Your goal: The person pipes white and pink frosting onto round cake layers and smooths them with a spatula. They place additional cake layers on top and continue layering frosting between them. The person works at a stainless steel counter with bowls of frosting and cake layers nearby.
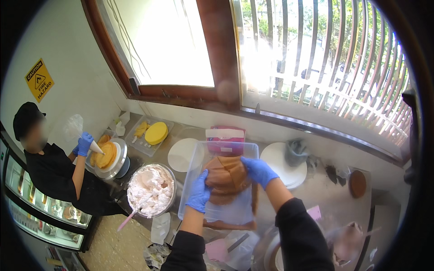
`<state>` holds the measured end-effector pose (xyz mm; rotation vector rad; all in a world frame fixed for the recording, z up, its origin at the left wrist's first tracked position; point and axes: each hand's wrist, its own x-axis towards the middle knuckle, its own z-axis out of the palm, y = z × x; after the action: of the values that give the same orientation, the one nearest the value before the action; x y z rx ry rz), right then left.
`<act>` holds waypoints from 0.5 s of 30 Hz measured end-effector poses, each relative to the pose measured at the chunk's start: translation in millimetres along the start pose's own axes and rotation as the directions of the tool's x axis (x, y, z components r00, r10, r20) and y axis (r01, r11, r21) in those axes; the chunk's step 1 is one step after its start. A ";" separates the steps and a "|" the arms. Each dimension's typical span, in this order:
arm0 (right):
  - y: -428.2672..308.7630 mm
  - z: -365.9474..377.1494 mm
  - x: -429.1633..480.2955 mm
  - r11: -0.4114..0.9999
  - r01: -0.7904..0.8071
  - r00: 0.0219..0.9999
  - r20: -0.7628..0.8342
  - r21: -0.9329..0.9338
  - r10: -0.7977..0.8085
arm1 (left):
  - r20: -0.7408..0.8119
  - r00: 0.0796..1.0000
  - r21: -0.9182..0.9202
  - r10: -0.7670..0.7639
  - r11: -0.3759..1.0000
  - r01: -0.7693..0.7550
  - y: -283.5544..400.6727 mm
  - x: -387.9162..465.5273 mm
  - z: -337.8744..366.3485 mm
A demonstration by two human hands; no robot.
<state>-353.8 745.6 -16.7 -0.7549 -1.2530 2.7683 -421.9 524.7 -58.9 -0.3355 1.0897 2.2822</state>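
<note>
Brown cake layers (pixel 227 174) rest between my two blue-gloved hands, above a clear plastic tub (pixel 185 198). My left hand (pixel 198 193) grips their left edge. On the far right side, my right hand (pixel 260 171) has its fingers on the top sheet, which looks creased or cut into pieces. More brown cake shows along the tub's near edge, partly seen through the plastic. Left of the tub stands a large bowl (pixel 173 200) of whipped cream (pixel 151 189), with a pink-handled spatula (pixel 125 222) leaning in it.
At left, a co-worker (pixel 56 176) pipes from a bag (pixel 96 147) onto yellow cake layers (pixel 106 155) on a turntable (pixel 122 152). White round boards (pixel 279 159), a pink box (pixel 225 139) and a round brown cake (pixel 357 184) lie along the window side. A pink scraper (pixel 217 250) sits near me.
</note>
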 end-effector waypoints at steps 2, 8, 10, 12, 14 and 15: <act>-16.6 -6.5 -1.4 0.998 0.029 0.999 0.026 -0.056 -0.028 | 0.019 0.998 0.026 0.057 0.998 -0.058 19.4 -11.1 -9.4; -91.6 -4.5 -30.8 0.951 0.248 0.968 0.093 -0.184 -0.235 | -0.130 0.987 0.140 0.097 0.987 -0.079 34.4 -8.5 -44.9; -122.0 7.1 -52.5 0.923 0.285 0.957 0.029 -0.257 -0.288 | -0.185 0.975 0.299 0.122 0.952 -0.062 33.0 -5.4 -51.2; -152.8 15.5 -85.7 0.844 0.354 0.935 0.122 -0.403 -0.334 | -0.198 0.970 0.513 0.141 0.858 -0.020 32.9 -9.9 -45.7; -176.3 25.7 -121.2 0.723 0.376 0.923 0.162 -0.580 -0.350 | -0.046 0.903 0.979 0.428 0.199 -0.045 32.3 -23.3 -23.6; -186.4 30.8 -139.2 0.645 0.392 0.915 0.205 -0.656 -0.347 | 0.070 0.870 0.976 0.488 -0.216 0.042 33.1 -34.9 -7.7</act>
<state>-278.2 822.4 191.8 -0.3342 -2.2016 1.9699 -414.1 488.5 -27.2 0.2160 2.9664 0.7264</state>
